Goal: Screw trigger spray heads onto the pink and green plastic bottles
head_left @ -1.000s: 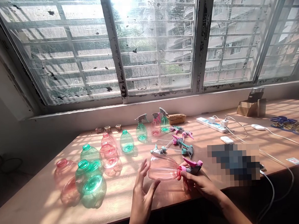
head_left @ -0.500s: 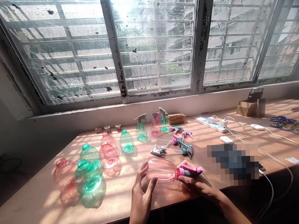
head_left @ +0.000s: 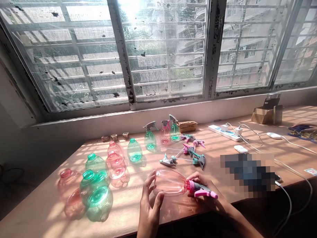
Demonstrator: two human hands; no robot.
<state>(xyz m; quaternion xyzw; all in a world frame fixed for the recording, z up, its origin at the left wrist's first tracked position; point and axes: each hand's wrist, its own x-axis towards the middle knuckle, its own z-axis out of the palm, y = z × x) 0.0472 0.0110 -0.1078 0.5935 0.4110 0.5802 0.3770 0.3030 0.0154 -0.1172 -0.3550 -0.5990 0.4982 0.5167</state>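
Left hand [head_left: 150, 206] cups the pink bottle [head_left: 169, 182], front-left of the power strip [head_left: 225, 133], right hand [head_left: 211, 184] grasps its sprayer [head_left: 202, 189]: tightening, it seems, and the next twist wants firm bracing

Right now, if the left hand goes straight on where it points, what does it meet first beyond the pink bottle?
Probably the loose grey-and-mint spray head lying ahead of the left hand, though one view leaves depth unclear.
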